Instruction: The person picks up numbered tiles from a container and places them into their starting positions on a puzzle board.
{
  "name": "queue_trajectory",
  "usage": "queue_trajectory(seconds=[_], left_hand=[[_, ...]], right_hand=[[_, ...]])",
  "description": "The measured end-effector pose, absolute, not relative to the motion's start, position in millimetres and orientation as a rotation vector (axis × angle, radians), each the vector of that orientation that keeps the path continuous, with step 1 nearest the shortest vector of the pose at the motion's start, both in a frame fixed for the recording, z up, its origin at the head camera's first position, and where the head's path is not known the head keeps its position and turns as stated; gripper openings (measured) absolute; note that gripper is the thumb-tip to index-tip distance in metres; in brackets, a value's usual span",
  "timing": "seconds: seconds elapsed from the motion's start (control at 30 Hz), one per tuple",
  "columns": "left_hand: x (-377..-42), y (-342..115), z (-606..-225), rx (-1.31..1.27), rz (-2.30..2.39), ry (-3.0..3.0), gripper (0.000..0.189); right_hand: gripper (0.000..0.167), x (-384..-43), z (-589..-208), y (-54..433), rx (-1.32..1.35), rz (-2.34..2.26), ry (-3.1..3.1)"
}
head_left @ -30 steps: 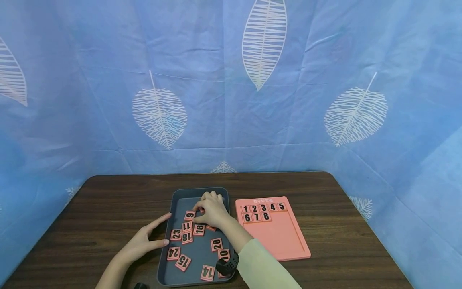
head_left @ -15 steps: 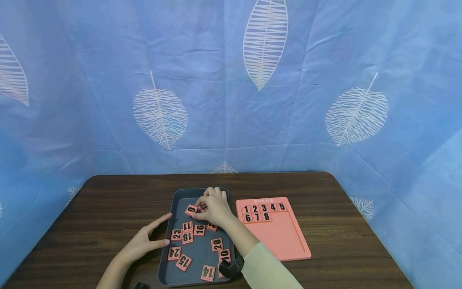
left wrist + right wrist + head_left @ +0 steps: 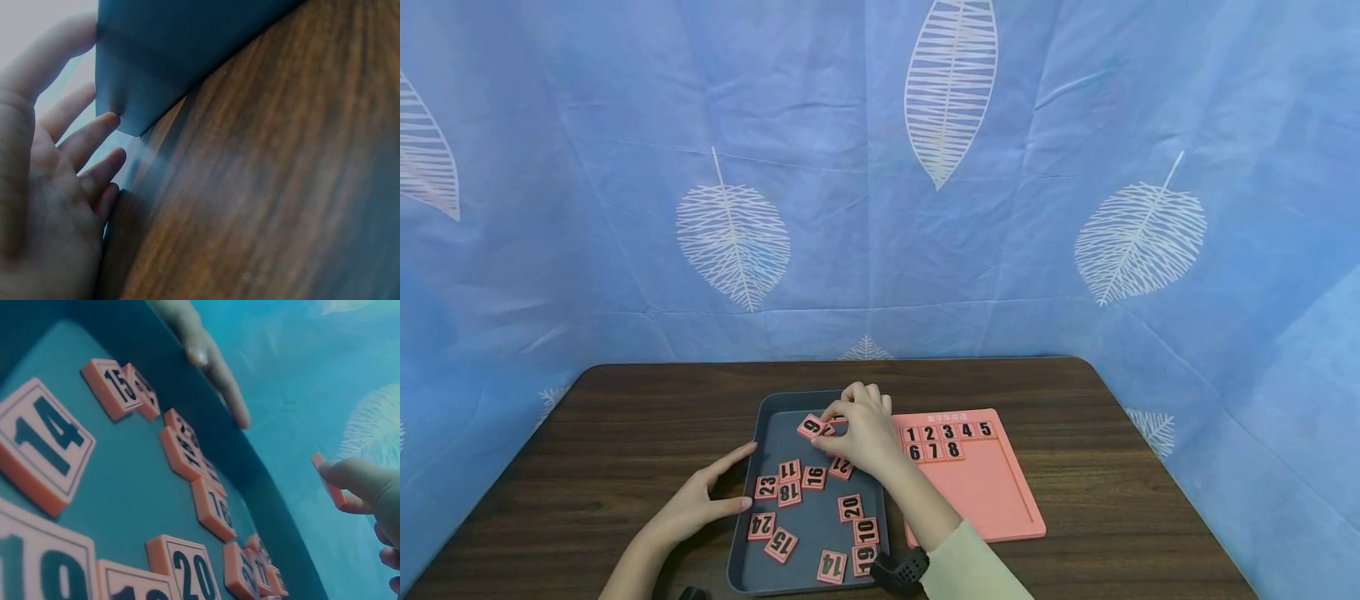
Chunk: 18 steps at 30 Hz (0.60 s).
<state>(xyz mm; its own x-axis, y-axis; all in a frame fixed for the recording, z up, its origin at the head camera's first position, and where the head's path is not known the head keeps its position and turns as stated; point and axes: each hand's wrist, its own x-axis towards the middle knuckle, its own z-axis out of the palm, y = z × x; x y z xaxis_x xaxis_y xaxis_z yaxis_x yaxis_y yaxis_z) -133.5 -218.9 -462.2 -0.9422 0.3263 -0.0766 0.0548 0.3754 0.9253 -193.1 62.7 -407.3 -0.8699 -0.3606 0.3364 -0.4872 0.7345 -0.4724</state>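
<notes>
A pink tile numbered 9 (image 3: 811, 427) is pinched between the thumb and a finger of my right hand (image 3: 865, 435), over the far end of the dark grey tray (image 3: 816, 521). In the right wrist view the tile (image 3: 329, 482) is seen edge-on, lifted above the tray. My left hand (image 3: 696, 504) touches the tray's left side with spread fingers; the left wrist view shows the hand (image 3: 56, 162) with fingertips against the tray wall (image 3: 156, 69). Several numbered tiles lie in the tray, among them 16 (image 3: 814, 477), 20 (image 3: 850, 507) and 14 (image 3: 831, 567).
Right of the tray lies a pink puzzle board (image 3: 973, 496), with tiles 1 to 8 in its top two rows. Both stand on a dark wooden table (image 3: 1120, 492). A blue curtain with white leaves (image 3: 865, 225) hangs behind the table.
My right hand has taken up the 9 tile and moved to the right and slightly away with it. Tiles that its arm covered now show. The left hand stays at the tray.
</notes>
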Motion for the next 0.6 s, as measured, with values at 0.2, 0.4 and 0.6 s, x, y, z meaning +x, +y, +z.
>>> queue_trajectory(seconds=[0.2, 0.4, 0.6], left_hand=[[-133.6, -219.2, -462.9, 0.343, 1.606, 2.383, 0.073], [-133.4, -219.3, -463.8, 0.352, 1.605, 2.379, 0.073], [-133.8, -219.7, -465.5, 0.353, 1.608, 2.383, 0.073]], right_hand=[[0.025, -184.5, -405.3, 78.4, 0.618, 0.899, -2.626], [0.025, -175.6, -408.1, 92.3, 0.557, 0.93, -2.582], [0.024, -165.6, -411.1, 107.2, 0.485, 0.934, -2.569]])
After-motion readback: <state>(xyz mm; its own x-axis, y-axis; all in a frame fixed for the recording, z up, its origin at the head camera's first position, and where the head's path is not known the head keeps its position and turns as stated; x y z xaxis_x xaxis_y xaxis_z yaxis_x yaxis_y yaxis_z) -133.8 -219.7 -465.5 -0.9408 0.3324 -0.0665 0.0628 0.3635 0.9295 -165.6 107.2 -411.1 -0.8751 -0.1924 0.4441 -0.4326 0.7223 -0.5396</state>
